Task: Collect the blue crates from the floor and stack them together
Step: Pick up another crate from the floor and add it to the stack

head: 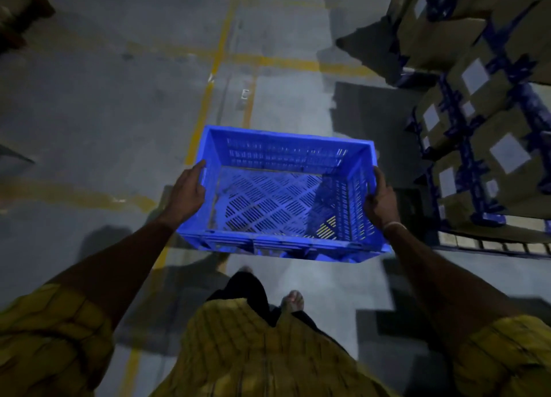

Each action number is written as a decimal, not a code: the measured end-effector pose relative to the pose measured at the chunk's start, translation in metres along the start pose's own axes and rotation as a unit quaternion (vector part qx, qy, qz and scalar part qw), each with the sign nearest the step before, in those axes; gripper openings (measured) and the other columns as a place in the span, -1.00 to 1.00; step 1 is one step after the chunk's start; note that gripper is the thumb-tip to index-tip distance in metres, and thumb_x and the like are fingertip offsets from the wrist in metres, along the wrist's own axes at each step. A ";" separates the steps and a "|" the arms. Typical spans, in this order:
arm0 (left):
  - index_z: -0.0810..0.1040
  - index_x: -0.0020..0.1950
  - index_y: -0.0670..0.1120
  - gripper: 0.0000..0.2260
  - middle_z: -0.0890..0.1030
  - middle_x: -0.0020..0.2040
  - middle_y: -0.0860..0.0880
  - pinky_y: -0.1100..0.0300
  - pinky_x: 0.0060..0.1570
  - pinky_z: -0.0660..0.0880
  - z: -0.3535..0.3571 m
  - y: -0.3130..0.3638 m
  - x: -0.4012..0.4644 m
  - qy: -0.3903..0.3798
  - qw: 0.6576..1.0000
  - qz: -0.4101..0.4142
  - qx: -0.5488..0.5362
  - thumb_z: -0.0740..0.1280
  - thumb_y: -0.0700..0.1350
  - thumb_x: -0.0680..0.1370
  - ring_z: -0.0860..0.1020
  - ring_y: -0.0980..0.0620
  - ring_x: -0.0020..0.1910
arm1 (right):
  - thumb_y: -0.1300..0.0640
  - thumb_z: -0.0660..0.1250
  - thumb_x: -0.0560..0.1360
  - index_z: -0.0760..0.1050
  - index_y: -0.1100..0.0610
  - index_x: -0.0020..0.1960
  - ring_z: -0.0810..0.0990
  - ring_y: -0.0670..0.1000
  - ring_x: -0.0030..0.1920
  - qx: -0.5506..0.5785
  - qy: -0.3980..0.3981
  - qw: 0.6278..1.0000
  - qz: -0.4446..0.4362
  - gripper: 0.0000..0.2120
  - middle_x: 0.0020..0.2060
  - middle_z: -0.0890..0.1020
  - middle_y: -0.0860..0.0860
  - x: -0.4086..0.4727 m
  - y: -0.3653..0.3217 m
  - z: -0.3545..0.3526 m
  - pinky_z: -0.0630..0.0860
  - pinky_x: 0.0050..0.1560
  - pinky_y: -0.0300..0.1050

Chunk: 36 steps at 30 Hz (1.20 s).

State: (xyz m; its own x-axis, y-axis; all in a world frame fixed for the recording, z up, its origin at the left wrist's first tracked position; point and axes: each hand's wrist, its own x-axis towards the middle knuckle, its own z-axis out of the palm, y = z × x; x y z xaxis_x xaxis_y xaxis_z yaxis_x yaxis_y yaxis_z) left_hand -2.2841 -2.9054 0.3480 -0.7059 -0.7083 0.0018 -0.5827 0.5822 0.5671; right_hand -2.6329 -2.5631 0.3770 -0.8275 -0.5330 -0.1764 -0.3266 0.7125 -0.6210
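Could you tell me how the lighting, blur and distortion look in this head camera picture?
Head view: dim, bluish light; the blue crate is fairly sharp between the left hand and right hand; the stacked cardboard boxes are smeared and wide-angle bent; soft shadows lie on the concrete floor.

Person wears a yellow shirt (253,352) with a dark checked line pattern and short sleeves (53,337); forearms bare. Dark trousers (253,289) visible below the shirt hem. Thin pale band (395,225) on the right wrist. Toes of one foot (293,299) appear uncovered; footwear cannot be determined.
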 end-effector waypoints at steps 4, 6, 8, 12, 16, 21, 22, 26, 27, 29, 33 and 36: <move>0.27 0.55 -0.21 -0.46 0.47 0.35 -0.30 0.01 0.30 0.35 0.017 -0.020 0.074 -0.009 1.000 0.025 0.010 0.12 -0.24 0.53 0.47 -0.26 0.27 | 0.13 0.12 0.29 0.14 0.13 0.58 0.49 0.40 0.20 -0.008 -0.006 1.000 0.009 -0.17 0.24 0.47 0.40 0.065 -0.016 0.017 0.43 0.22 0.10; 0.27 0.54 -0.25 -0.47 0.46 0.36 -0.31 0.13 0.36 0.29 0.027 -0.029 0.107 -0.012 0.999 0.033 0.004 0.14 -0.29 0.53 0.45 -0.23 0.29 | 0.16 0.13 0.31 0.14 0.14 0.58 0.48 0.39 0.23 -0.008 -0.004 1.000 0.020 -0.18 0.27 0.45 0.38 0.090 -0.023 0.028 0.42 0.24 0.10; 0.28 0.51 -0.31 -0.48 0.45 0.38 -0.33 0.32 0.41 0.19 0.034 -0.036 0.132 -0.018 0.999 0.046 -0.007 0.13 -0.32 0.52 0.43 -0.22 0.31 | 0.22 0.16 0.33 0.15 0.17 0.57 0.46 0.38 0.27 -0.006 0.000 1.000 0.024 -0.21 0.32 0.42 0.36 0.112 -0.028 0.040 0.40 0.28 0.11; 0.23 0.55 -0.28 -0.46 0.43 0.42 -0.31 0.10 0.35 0.30 0.049 -0.046 0.167 -0.012 1.000 0.014 -0.012 0.14 -0.37 0.55 0.42 -0.21 0.32 | 0.32 0.20 0.37 0.15 0.20 0.57 0.44 0.40 0.29 -0.017 0.002 0.999 0.028 -0.23 0.34 0.38 0.37 0.148 -0.032 0.058 0.39 0.32 0.17; 0.16 0.59 -0.19 -0.46 0.36 0.50 -0.23 -0.02 0.32 0.36 0.065 -0.056 0.183 -0.020 1.000 -0.004 -0.017 0.10 -0.25 0.59 0.40 -0.22 0.37 | 0.17 0.13 0.34 0.11 0.16 0.59 0.44 0.39 0.27 -0.015 -0.003 0.999 0.040 -0.20 0.34 0.36 0.36 0.166 -0.030 0.077 0.40 0.33 0.20; 0.11 0.62 -0.13 -0.48 0.27 0.56 -0.12 0.04 0.40 0.30 0.073 -0.062 0.190 -0.011 1.000 0.010 -0.015 0.02 -0.12 0.63 0.32 -0.15 0.46 | 0.10 0.13 0.37 0.06 0.09 0.61 0.48 0.34 0.20 -0.033 0.007 0.998 0.048 -0.20 0.26 0.39 0.32 0.175 -0.028 0.090 0.42 0.28 0.16; 0.11 0.62 -0.14 -0.48 0.27 0.56 -0.09 0.04 0.40 0.30 0.073 -0.061 0.192 -0.008 1.000 0.017 -0.013 0.02 -0.13 0.64 0.33 -0.15 0.46 | 0.11 0.14 0.38 0.05 0.09 0.61 0.48 0.35 0.19 -0.037 0.010 0.998 0.044 -0.20 0.26 0.39 0.32 0.178 -0.027 0.091 0.42 0.27 0.17; 0.16 0.59 -0.24 -0.52 0.28 0.56 -0.15 0.11 0.46 0.23 0.077 -0.061 0.202 0.025 0.998 0.052 0.018 0.05 -0.19 0.65 0.34 -0.16 0.45 | -0.11 -0.02 0.29 0.01 0.08 0.62 0.47 0.34 0.15 -0.055 0.022 0.998 0.016 -0.10 0.22 0.40 0.32 0.194 -0.023 0.095 0.42 0.23 0.15; 0.17 0.58 -0.25 -0.52 0.30 0.55 -0.19 0.18 0.47 0.19 0.078 -0.061 0.206 0.035 0.998 0.052 0.016 0.06 -0.21 0.65 0.33 -0.16 0.43 | -0.13 -0.04 0.27 -0.01 0.08 0.62 0.47 0.34 0.16 -0.052 0.023 0.998 0.013 -0.08 0.24 0.40 0.32 0.200 -0.022 0.097 0.42 0.24 0.15; 0.18 0.57 -0.26 -0.52 0.36 0.48 -0.26 0.14 0.38 0.28 0.083 -0.063 0.209 0.055 0.997 0.052 0.015 0.12 -0.26 0.64 0.35 -0.16 0.35 | -0.14 0.02 0.30 -0.04 0.05 0.62 0.48 0.33 0.18 -0.051 0.025 0.998 0.016 -0.10 0.28 0.38 0.32 0.209 -0.021 0.097 0.42 0.24 0.13; 0.11 0.59 -0.29 -0.45 0.39 0.37 -0.35 -0.02 0.29 0.35 0.087 -0.064 0.216 0.031 0.999 0.037 0.018 0.15 -0.33 0.59 0.40 -0.30 0.28 | 0.18 0.20 0.48 -0.07 0.08 0.63 0.48 0.36 0.17 -0.083 0.022 0.996 0.004 -0.22 0.26 0.39 0.35 0.217 -0.015 0.098 0.42 0.24 0.11; 0.00 0.60 -0.31 -0.34 0.27 0.47 -0.39 -0.12 0.36 0.30 0.083 -0.060 0.204 -0.021 0.993 0.011 0.112 0.21 -0.32 0.55 0.33 -0.40 0.37 | 0.20 0.19 0.49 -0.09 0.15 0.62 0.42 0.35 0.25 -0.081 -0.004 0.997 -0.013 -0.22 0.36 0.35 0.33 0.202 -0.014 0.092 0.37 0.30 0.06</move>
State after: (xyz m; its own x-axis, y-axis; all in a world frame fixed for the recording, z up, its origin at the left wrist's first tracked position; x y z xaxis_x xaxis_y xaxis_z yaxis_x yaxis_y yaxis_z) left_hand -2.4266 -3.0521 0.2463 -0.7328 -0.6799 -0.0259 -0.6388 0.6744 0.3703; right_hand -2.7533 -2.7224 0.2794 -0.8147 -0.5550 -0.1680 -0.4175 0.7624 -0.4944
